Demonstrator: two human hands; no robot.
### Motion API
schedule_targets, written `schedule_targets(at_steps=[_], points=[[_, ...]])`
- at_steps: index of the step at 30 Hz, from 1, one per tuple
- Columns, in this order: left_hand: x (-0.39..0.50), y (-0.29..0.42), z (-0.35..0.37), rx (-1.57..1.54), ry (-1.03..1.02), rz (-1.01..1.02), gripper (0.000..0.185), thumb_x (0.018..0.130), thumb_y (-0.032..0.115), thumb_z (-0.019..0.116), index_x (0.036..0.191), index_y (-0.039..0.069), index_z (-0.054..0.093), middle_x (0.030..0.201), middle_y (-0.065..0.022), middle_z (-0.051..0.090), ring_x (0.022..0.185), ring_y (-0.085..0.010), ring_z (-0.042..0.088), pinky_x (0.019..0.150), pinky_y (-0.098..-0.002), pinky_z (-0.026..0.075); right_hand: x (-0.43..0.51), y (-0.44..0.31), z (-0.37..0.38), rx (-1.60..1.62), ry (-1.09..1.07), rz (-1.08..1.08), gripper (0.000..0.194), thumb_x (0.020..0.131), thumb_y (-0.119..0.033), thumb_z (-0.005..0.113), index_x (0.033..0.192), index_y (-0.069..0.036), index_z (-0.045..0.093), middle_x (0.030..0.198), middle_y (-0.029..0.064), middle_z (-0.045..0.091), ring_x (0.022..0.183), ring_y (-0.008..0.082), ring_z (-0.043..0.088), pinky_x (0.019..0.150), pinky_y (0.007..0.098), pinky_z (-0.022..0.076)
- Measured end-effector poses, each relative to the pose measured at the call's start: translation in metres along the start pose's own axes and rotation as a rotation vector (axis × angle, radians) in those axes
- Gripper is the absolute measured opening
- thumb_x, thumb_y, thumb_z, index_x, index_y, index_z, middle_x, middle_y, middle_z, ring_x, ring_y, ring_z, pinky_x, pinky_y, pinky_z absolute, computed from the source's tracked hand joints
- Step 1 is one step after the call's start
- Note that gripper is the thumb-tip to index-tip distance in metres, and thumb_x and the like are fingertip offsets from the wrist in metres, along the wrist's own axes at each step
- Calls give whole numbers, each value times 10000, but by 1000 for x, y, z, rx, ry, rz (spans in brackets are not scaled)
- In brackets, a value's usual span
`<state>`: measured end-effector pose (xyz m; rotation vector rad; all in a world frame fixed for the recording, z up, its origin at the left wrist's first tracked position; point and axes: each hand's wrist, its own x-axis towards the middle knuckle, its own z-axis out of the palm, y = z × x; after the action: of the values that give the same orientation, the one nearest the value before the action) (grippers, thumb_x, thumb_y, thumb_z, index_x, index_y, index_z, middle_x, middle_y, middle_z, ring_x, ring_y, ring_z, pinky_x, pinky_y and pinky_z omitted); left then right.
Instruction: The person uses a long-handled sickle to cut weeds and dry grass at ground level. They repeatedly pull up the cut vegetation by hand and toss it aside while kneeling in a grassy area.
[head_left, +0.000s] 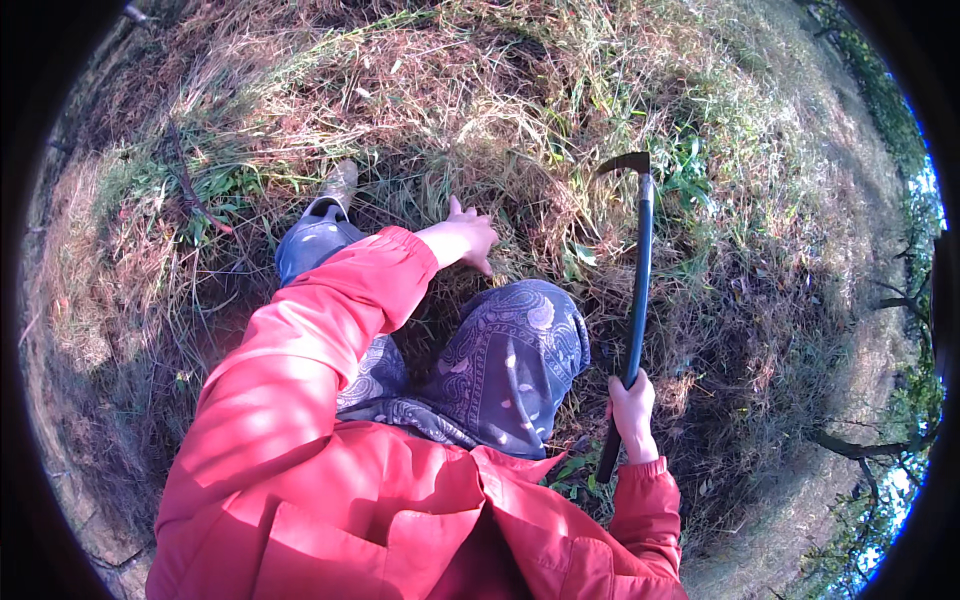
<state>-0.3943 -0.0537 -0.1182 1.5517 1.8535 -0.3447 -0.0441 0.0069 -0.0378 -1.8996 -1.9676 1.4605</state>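
Note:
My right hand is closed around the lower part of a sickle's long dark handle, to the right of my knee. The sickle's short curved blade is at the far end of the handle and points left, over the grass. My left hand reaches out in front of my knees with its fingers spread, just over or touching the matted grass. Nothing shows in its grasp. Whether its fingertips press into the grass, I cannot tell.
Dry and green grass surrounds me. My patterned trouser knee is bent near the left hand, and a boot stands ahead on the left. A thin bare stem leans at left. Tree branches edge the right side.

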Motion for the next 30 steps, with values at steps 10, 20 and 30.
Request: schedule_targets(at_steps=[10,20,30], points=[[-30,7,-25,-40,67,23,704,671,366,738,1294,217,448,1288,-186,424,1257,-386,321,1004,-669,123,281,-224,118,-136,-38,-195,124,757,-63,524,702,48,540,523,96,547,416,184,547,386,301,444],[-18,10,-23,-1,84,-13,573,689,350,725,1201,179,532,1168,-154,498,1167,-350,409,949,-678,210,103,-57,55,-67,-606,166,109,794,-29,531,827,-25,428,538,34,466,384,120,467,345,268,403],[-18,27,-9,44,-20,15,598,713,342,704,1245,166,496,1272,-161,434,1268,-354,309,975,-688,173,107,-84,41,118,-429,-38,134,810,-81,574,807,-9,462,530,21,482,395,105,472,363,249,391]])
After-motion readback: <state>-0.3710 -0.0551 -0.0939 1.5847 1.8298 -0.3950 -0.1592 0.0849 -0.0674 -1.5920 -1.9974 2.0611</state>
